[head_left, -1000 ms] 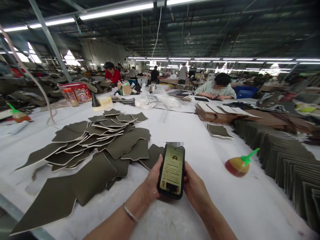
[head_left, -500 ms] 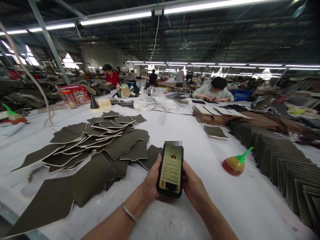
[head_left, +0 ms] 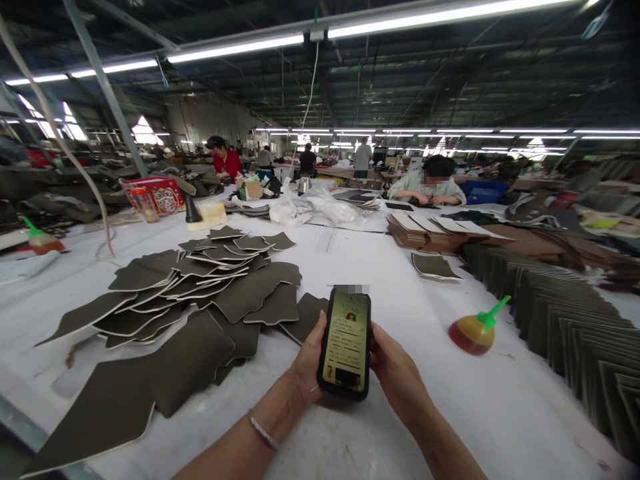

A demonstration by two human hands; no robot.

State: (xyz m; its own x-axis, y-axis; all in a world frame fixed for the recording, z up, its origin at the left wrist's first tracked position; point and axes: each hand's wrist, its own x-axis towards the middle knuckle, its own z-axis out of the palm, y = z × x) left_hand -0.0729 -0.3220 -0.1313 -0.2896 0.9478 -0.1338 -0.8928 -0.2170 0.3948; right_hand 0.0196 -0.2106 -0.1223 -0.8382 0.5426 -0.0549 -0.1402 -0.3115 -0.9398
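Observation:
A black phone (head_left: 346,343) with a lit screen is upright in front of me, above the white table (head_left: 430,393). My left hand (head_left: 306,365) wraps its left edge, thumb along the side. On the phone's right edge my right hand (head_left: 396,372) closes. A thin bracelet (head_left: 262,430) circles my left wrist. Just left of the hands lies a spread pile of dark olive cut pieces (head_left: 200,293) with pale edges.
A squat glue bottle (head_left: 474,328) with a green nozzle lies to the right. A long row of folded olive pieces (head_left: 565,313) runs along the right edge. Brown stacked sheets (head_left: 440,230) sit farther back. Another glue bottle (head_left: 43,240) is far left. Other people work at distant tables.
The view shifted slightly; both hands and the phone stay together in about the same place over the table.

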